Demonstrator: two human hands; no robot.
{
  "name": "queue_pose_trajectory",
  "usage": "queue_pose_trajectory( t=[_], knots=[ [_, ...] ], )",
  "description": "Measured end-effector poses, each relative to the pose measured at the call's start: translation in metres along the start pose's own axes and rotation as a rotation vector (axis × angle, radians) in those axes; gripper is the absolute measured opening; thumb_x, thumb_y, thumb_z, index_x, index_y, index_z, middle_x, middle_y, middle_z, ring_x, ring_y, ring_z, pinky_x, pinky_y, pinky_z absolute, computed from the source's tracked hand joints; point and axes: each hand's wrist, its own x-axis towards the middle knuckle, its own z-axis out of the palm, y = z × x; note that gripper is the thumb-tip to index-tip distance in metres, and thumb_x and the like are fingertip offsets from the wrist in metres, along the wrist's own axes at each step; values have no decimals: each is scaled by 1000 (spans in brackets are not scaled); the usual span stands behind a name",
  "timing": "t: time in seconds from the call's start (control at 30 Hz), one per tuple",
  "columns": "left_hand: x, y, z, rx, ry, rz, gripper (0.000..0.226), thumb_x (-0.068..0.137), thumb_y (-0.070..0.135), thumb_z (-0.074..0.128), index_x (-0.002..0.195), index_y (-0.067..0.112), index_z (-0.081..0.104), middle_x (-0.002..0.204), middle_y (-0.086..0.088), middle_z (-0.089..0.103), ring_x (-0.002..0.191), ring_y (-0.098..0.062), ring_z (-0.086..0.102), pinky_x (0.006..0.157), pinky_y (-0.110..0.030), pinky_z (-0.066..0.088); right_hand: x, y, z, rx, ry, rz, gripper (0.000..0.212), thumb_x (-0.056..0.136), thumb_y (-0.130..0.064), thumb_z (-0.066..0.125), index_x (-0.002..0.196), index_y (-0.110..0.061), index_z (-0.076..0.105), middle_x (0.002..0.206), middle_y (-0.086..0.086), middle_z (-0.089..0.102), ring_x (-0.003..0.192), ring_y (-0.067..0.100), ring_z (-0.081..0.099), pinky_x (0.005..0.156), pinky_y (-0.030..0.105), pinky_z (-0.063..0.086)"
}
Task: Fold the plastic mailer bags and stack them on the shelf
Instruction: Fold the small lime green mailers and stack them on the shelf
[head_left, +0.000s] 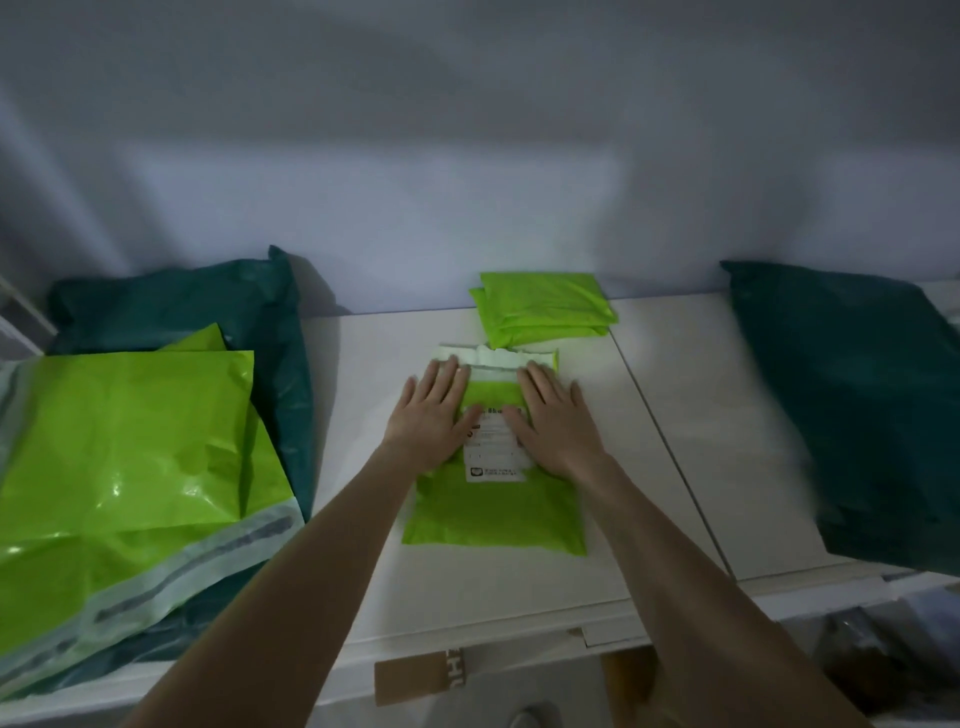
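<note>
White shelf (675, 415) bears a lime-green mailer (493, 512), white-labelled, pressed by flat left hand (428, 418) and right hand (553, 421)

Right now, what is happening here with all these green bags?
A person is folding a lime green mailer bag on a white shelf. The left hand and the right hand both press flat on it, beside its white label. Folded lime bags lie stacked just behind. Unfolded lime bags wait at the left, over a dark green bag.

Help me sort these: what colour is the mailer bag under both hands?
Lime green, with a white label; mailer bag, head view.
</note>
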Motion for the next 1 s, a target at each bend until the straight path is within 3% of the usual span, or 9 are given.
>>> queue_pose_trajectory(
  t=[0.17, 0.37, 0.47, 0.53, 0.6, 0.67, 0.77, 0.87, 1.0],
  knots=[
    [0, -3, 6, -30, 37, -39, 65, 98, 52, 18, 151, 22, -5, 158, 2, -12, 145, -13, -12, 118, -37, -6, 0, -1, 4, -67, 21, 57, 64, 96, -54, 17, 151, -25, -1, 157, 5, -16, 144, 17, -18, 115, 49, -12],
    [-1, 0, 7, -11, 70, -122, 77, 93, 62, 18, 150, 17, -7, 158, -6, -14, 145, -18, -14, 117, -39, -10, -1, -2, 5, -32, 45, 85, 64, 97, -53, 17, 149, -26, -8, 158, 6, -12, 145, 21, -14, 116, 49, -9],
    [-6, 0, 6, -118, 133, -190, 77, 92, 62, 14, 150, 17, -7, 158, -10, -11, 146, -22, -10, 116, -38, -8, -7, -3, 1, 15, 151, 138, 62, 97, -52, 14, 150, -25, -3, 159, 9, -5, 146, 24, -4, 116, 48, 0],
    [-16, 0, 4, -230, 272, -224, 69, 96, 55, 17, 151, 15, 7, 158, -11, 9, 145, -24, 9, 117, -40, 6, -16, -3, -3, 28, 250, 169, 65, 93, -53, 10, 150, -20, 10, 156, 12, 15, 142, 27, 17, 113, 45, 18],
    [-25, 0, 0, -315, 415, -263, 57, 98, 45, 26, 145, 12, 26, 145, -13, 34, 132, -28, 34, 109, -43, 27, -25, 0, -7, 84, 345, 203, 56, 94, -42, 28, 143, -14, 28, 139, 13, 39, 126, 30, 36, 100, 42, 32],
    [-28, -1, -6, -447, 443, -314, 48, 98, 35, 36, 139, 9, 35, 132, -14, 47, 117, -29, 47, 100, -43, 39, -31, 5, -10, 234, 386, 247, 45, 88, -24, 49, 130, -9, 39, 120, 13, 51, 113, 31, 44, 90, 41, 38],
    [-26, -2, -19, -644, 262, -433, 49, 93, 29, 51, 136, 8, 39, 125, -13, 57, 111, -29, 55, 96, -40, 45, -38, 6, -18, 541, 329, 326, 42, 82, -11, 58, 122, -8, 45, 107, 13, 60, 102, 31, 55, 86, 41, 46],
    [-25, -4, -34, -742, 53, -515, 51, 84, 32, 66, 126, 7, 52, 116, -10, 62, 107, -27, 58, 91, -32, 45, -38, 7, -27, 720, 181, 490, 45, 81, -10, 61, 124, -6, 47, 112, 14, 63, 101, 28, 60, 84, 32, 46],
    [-30, -10, -44, -891, -69, -477, 16, 83, 20, 68, 93, 8, 69, 92, -10, 62, 81, -21, 54, 67, -27, 41, -32, 10, -36, 681, 53, 564, 56, 79, -18, 70, 129, -3, 49, 131, 15, 54, 121, 28, 51, 94, 29, 40]
  ],
)
